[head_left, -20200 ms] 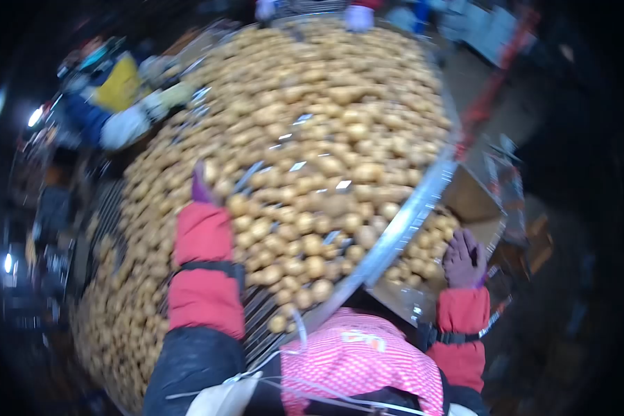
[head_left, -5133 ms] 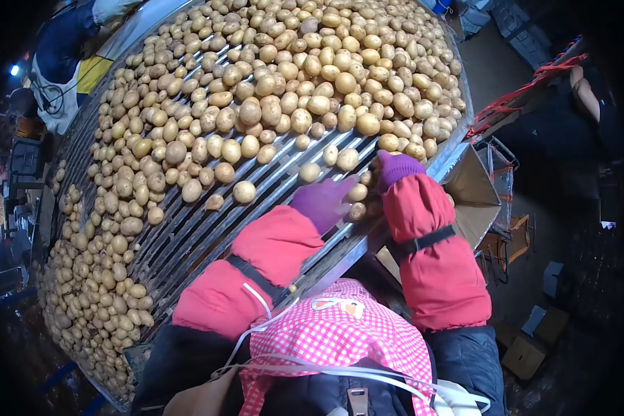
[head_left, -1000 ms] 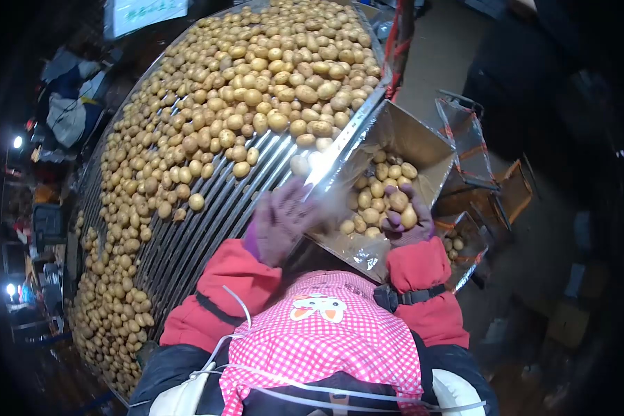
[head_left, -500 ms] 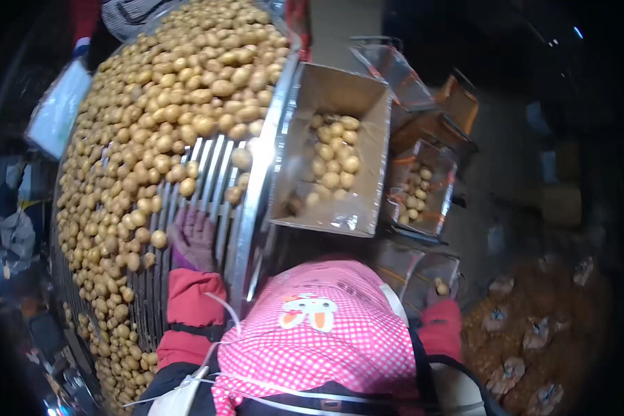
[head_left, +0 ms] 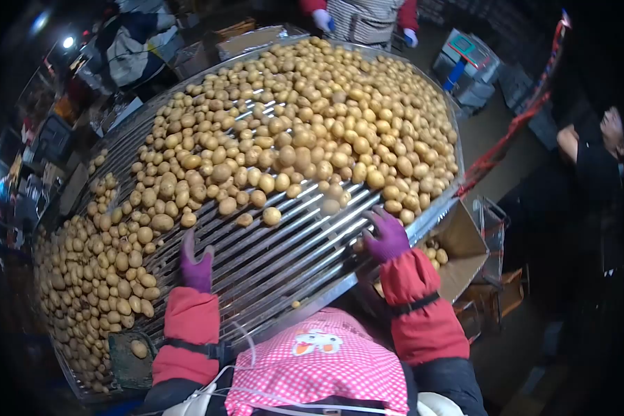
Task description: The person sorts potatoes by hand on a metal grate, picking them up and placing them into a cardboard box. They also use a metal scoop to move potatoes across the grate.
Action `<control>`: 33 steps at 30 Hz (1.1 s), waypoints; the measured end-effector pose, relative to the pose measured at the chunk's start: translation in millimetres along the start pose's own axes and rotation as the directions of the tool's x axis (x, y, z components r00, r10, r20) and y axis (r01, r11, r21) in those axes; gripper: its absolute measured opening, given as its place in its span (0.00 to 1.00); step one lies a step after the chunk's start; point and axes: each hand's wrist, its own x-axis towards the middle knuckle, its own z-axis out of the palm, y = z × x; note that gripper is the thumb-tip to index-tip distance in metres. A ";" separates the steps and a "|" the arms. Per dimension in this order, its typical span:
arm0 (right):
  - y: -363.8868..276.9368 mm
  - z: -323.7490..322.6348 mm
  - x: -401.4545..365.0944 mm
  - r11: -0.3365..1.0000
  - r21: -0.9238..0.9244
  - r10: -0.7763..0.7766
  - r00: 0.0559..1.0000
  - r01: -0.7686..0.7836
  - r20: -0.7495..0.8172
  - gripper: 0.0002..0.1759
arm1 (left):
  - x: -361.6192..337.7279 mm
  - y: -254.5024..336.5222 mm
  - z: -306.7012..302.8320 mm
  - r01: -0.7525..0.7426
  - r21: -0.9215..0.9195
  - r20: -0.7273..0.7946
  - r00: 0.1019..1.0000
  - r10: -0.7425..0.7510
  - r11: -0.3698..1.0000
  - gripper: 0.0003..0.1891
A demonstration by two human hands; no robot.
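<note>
A wide metal roller table point(head_left: 284, 256) carries several potatoes point(head_left: 305, 132), heaped thickest at the far side and along the left. My left hand point(head_left: 196, 263), in a purple glove, rests on bare rollers with fingers apart and nothing in it. My right hand point(head_left: 386, 234), also gloved purple, lies near the table's right rim, fingers spread, close to a few potatoes point(head_left: 395, 206). Whether it touches one I cannot tell. A cardboard box point(head_left: 464, 249) with potatoes inside hangs just beyond that rim, below my right hand.
A person in red sleeves and a striped apron point(head_left: 360, 17) stands at the far end of the table. Another person point(head_left: 596, 149) is at the right. A scale point(head_left: 468, 55) and crates sit beyond the far right edge. Dark floor lies on the right.
My view has swung back from the boxes to the table. My right hand has come up from the boxes onto the table's right rim. My left hand stays on the rollers.
</note>
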 end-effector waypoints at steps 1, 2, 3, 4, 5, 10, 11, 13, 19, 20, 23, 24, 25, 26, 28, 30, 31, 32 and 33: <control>-0.3 11.6 24.2 0.980 -0.188 0.058 0.998 -0.063 -0.033 0.29 | -6.0 5.2 -13.4 0.072 -0.054 -0.046 0.996 -0.075 0.996 0.36; 10.9 18.8 54.9 0.938 -0.317 0.142 0.990 -0.137 -0.006 0.30 | -12.3 9.9 -24.2 0.140 -0.110 -0.087 0.985 -0.150 0.984 0.37; 25.9 24.6 86.3 0.875 -0.441 0.226 0.974 -0.200 0.005 0.32 | -17.0 8.9 -32.4 0.201 -0.167 -0.125 0.967 -0.223 0.965 0.37; 41.3 30.3 108.9 0.854 -0.481 0.274 0.958 -0.200 0.088 0.32 | -22.2 -0.6 -39.9 0.208 -0.045 -0.146 0.966 -0.212 0.977 0.37; 56.3 34.5 129.5 0.830 -0.521 0.328 0.930 -0.200 0.167 0.32 | -26.3 -13.6 -46.5 0.215 0.078 -0.161 0.966 -0.201 0.973 0.38; 72.7 28.5 168.2 0.907 -0.318 0.353 0.911 -0.277 0.213 0.33 | -3.2 -31.1 -39.1 0.123 0.464 -0.070 0.992 -0.102 0.877 0.44; 87.5 26.1 159.2 0.955 -0.042 0.297 0.938 -0.295 0.180 0.31 | 4.5 -33.0 -32.5 0.127 0.557 -0.064 0.992 -0.110 0.821 0.44; 97.5 -3.8 123.4 0.680 0.609 0.388 0.905 -0.410 0.176 0.28 | 18.3 -19.8 -14.9 0.131 0.721 -0.065 0.990 -0.121 0.681 0.46; 215.3 -68.9 -74.8 0.297 0.888 0.501 0.849 -0.350 0.167 0.24 | 23.4 -6.9 31.7 0.243 0.883 -0.215 0.970 -0.114 0.402 0.39; 216.1 -71.6 -75.9 0.537 0.747 0.574 0.819 -0.392 0.017 0.24 | 23.2 0.1 36.9 0.248 0.898 -0.223 0.969 -0.110 0.363 0.38; 188.7 -65.6 -43.9 0.827 0.380 0.529 0.803 -0.414 -0.274 0.21 | 24.2 10.5 45.8 0.273 0.900 -0.252 0.962 -0.106 0.340 0.33; 158.4 -70.4 -5.8 0.811 0.475 0.496 0.833 -0.342 -0.247 0.20 | 24.2 9.9 45.3 0.271 0.898 -0.251 0.963 -0.101 0.347 0.32; 137.5 -64.1 27.9 0.818 0.479 0.465 0.856 -0.318 -0.226 0.18 | 25.4 8.2 44.6 0.277 0.893 -0.261 0.961 -0.093 0.354 0.32; 119.2 -57.6 65.4 0.920 0.309 0.323 0.914 -0.241 -0.246 0.17 | 25.0 1.2 44.2 0.246 0.896 -0.254 0.967 -0.027 0.369 0.32; 103.2 -20.9 127.8 1.000 0.017 -0.010 0.956 0.016 -0.294 0.19 | 20.5 -11.1 44.5 0.251 0.913 -0.269 0.963 0.012 0.322 0.32; 25.0 4.5 175.2 0.967 -0.067 -0.256 0.936 0.247 -0.241 0.22 | 24.6 -7.1 41.1 0.268 0.910 -0.293 0.956 0.032 0.317 0.32; -9.9 19.2 187.4 0.952 -0.012 -0.306 0.952 0.305 -0.006 0.25 | 25.5 -2.8 42.2 0.273 0.899 -0.300 0.954 0.027 0.342 0.32; -41.9 45.5 190.1 0.927 -0.085 -0.356 0.929 0.364 0.097 0.27 | 25.8 0.0 44.9 0.274 0.887 -0.303 0.953 0.019 0.372 0.32; -62.3 75.2 193.2 0.874 -0.156 -0.443 0.887 0.460 0.131 0.31 | 27.1 2.7 46.1 0.279 0.884 -0.306 0.952 0.014 0.375 0.32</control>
